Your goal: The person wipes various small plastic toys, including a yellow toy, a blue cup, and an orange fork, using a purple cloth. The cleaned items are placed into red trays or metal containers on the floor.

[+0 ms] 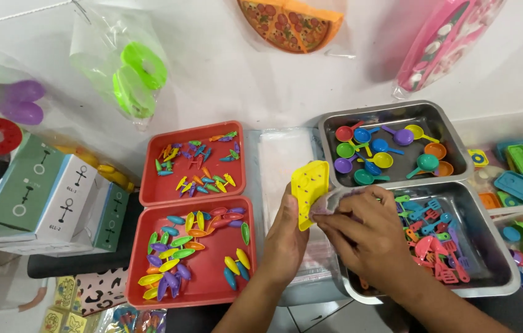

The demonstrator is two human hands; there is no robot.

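Slippage is my main concern: I judge the yellow perforated toy piece (308,187) could drop into the lower steel tray (496,271) if the thin clear bag (335,200) snags. My left hand (286,237) grips it from below; my right hand (366,237) pinches the bag. Piece: bright yellow, flat, holed, held above the stack of clear bags (283,166)

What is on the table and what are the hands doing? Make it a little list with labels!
left hand: holds yellow toy board with holes
right hand: pinches a clear plastic bag at the board
red trays: small colourful toy pieces
upper metal tray: colourful toy pans
lower metal tray: little toy spatulas
far left: cardboard boxes
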